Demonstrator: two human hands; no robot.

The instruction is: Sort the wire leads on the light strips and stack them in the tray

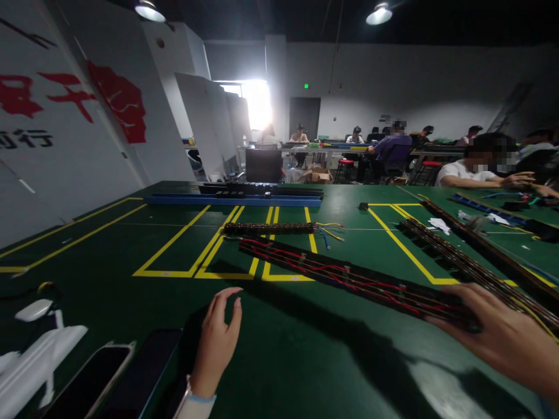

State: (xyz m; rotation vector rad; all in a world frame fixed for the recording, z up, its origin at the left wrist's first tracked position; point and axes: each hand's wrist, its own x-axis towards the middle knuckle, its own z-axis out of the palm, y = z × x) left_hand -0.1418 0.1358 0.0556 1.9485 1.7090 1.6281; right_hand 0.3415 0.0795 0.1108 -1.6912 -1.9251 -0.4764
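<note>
My right hand (489, 326) is wrapped round the near end of a long dark strip with red wires (323, 269), which slants up and left over the green table. My left hand (222, 329) is above the table at the centre left, fingers curved, thumb and forefinger apart, with nothing between them. Beyond the strip's far end lies a shorter dark bundle (271, 228) with yellow, blue and red wire ends at its right. Farther right, a bundle of long brown strips (454, 250) lies near my right hand.
Two dark phone-like slabs (142, 369) and a white device (48, 355) sit at the lower left. A blue rail (236, 201) with black parts spans the table's far side. Yellow tape marks the green table (279, 361). A person in white (463, 169) sits at the right.
</note>
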